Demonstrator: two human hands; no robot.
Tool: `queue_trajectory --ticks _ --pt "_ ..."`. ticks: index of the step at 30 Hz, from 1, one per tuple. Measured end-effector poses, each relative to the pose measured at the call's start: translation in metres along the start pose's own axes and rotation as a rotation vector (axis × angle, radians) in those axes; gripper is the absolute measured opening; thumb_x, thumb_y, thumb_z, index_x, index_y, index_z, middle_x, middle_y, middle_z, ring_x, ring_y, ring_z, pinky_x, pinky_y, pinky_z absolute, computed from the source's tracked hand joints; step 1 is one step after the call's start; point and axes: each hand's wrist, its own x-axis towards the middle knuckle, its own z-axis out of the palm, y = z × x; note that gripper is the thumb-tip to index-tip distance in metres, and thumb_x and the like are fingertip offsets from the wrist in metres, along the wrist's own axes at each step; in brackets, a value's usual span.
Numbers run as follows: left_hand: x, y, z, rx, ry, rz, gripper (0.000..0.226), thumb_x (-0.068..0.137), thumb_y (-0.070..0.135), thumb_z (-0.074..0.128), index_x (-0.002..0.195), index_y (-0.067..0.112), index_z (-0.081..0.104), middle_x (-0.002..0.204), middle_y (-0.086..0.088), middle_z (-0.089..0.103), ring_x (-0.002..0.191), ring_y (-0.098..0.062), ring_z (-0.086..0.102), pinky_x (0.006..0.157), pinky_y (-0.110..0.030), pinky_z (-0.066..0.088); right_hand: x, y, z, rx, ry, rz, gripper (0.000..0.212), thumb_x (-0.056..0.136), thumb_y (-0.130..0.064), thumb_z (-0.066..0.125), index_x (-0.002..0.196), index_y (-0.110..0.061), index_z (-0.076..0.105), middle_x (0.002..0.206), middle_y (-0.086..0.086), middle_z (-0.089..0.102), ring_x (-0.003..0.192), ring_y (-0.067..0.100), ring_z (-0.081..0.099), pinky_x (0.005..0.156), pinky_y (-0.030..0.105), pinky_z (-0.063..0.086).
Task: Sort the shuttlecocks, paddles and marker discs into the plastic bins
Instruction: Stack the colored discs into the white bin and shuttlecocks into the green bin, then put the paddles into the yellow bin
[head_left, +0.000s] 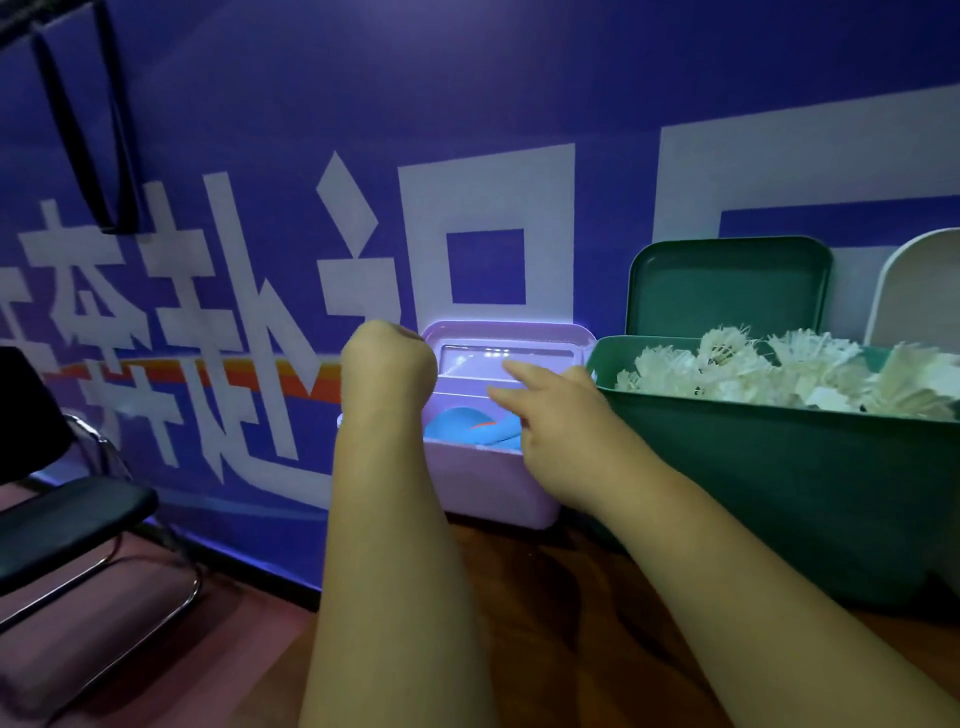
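- Lilac bin (488, 488), lid (582, 335) raised, blue paddles (457, 422) inside.
- Green bin (779, 493), right, filled with shuttlecocks (727, 364).
- Right hand (566, 431): fingers (524, 372) outstretched.
- Left hand (387, 358): fingers hidden, grip unknown.

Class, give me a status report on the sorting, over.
Left hand curled at corner of pink lid, grip unclear. Right hand open, reaching over pink bin. Blue items inside; shuttlecocks fill green bin. Nothing blocking.

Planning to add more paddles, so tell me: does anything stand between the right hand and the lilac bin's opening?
Nothing visible does. The lid stands raised behind the bin, the right hand reaches over the opening, and blue paddles lie inside.
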Motion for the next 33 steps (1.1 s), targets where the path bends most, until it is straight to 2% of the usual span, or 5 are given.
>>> queue_trajectory --ticks 12,16,22,26,33 --pt "-0.032 0.036 0.003 -0.354 -0.317 0.033 0.046 0.097 -0.007 0.037 0.098 0.013 0.079 0.097 -0.003 0.079 0.088 -0.016 0.077 0.083 -0.04 0.064 -0.028 0.017 -0.034 0.449 0.117 0.304 0.049 0.092 -0.003 0.043 0.109 -0.028 0.082 0.12 -0.002 0.076 0.101 0.017 0.069 0.09 0.03 0.057" --pt "-0.056 0.063 -0.007 -0.524 -0.466 0.137 0.037 0.1 0.002 0.046 0.101 0.016 0.08 0.095 0.002 0.081 0.09 -0.016 0.079 0.084 -0.04 0.064 -0.046 0.033 -0.057 0.463 0.257 0.313 0.037 0.099 -0.015 0.051 0.124 -0.028 0.075 0.116 -0.008 0.075 0.098 0.012 0.066 0.089 0.026 0.051" --pt "-0.1 0.11 0.012 -0.516 -0.668 0.273 0.034 0.099 0.0 0.047 0.104 0.011 0.079 0.098 -0.003 0.081 0.097 -0.027 0.078 0.094 -0.049 0.062 -0.12 0.083 -0.107 0.445 0.393 0.386 0.027 0.101 -0.023 0.058 0.123 -0.033 0.071 0.109 -0.015 0.073 0.089 0.004 0.066 0.072 0.013 0.048" --pt "-0.155 0.147 0.035 -0.475 -0.805 0.365 0.032 0.1 0.002 0.048 0.103 0.012 0.078 0.097 -0.001 0.081 0.093 -0.023 0.078 0.095 -0.047 0.06 -0.182 0.122 -0.138 0.442 0.489 0.541 0.023 0.098 -0.021 0.061 0.115 -0.029 0.075 0.104 -0.014 0.076 0.093 0.011 0.07 0.09 0.031 0.056" --pt "-0.285 0.215 0.081 -0.393 -1.084 0.594 0.037 0.094 0.002 0.044 0.097 0.014 0.078 0.094 -0.002 0.08 0.078 -0.014 0.074 0.075 -0.033 0.057 -0.292 0.17 -0.188 0.353 0.609 0.739 0.02 0.1 -0.021 0.061 0.108 -0.034 0.074 0.094 -0.014 0.072 0.09 0.004 0.064 0.074 0.021 0.045"
